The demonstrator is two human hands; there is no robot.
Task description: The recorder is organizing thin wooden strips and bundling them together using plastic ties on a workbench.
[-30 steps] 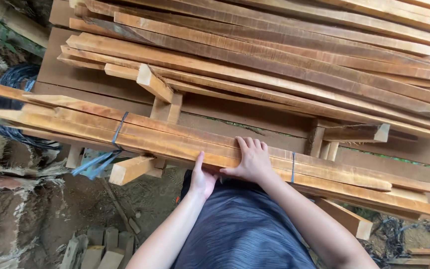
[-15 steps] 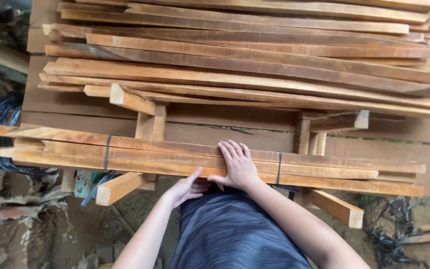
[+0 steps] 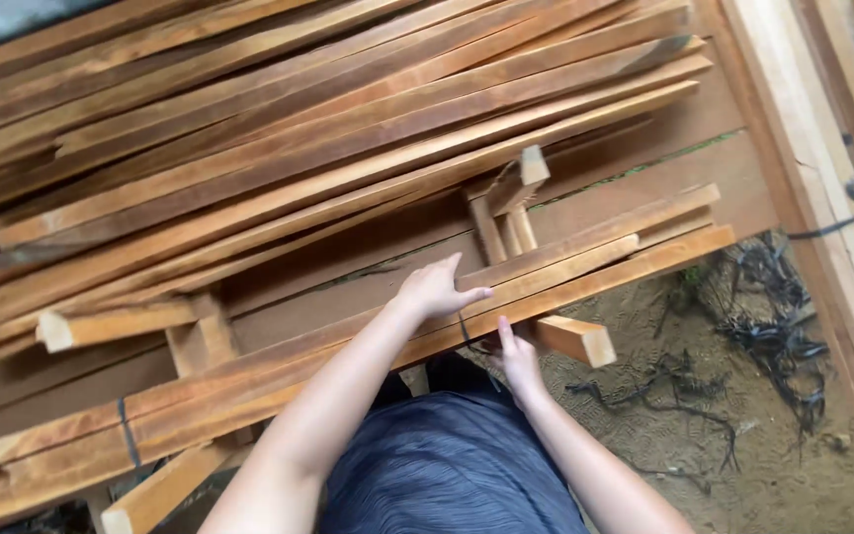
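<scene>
My left hand lies flat and open on the strapped bundle of slats, my right hand grips its underside; next comes a level lift

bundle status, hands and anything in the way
Left hand flat on top of bundle. Right hand at its near edge by the strap. Nothing in the way.

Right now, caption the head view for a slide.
Left hand flat on strapped timber bundle, right hand under its edge.
</scene>
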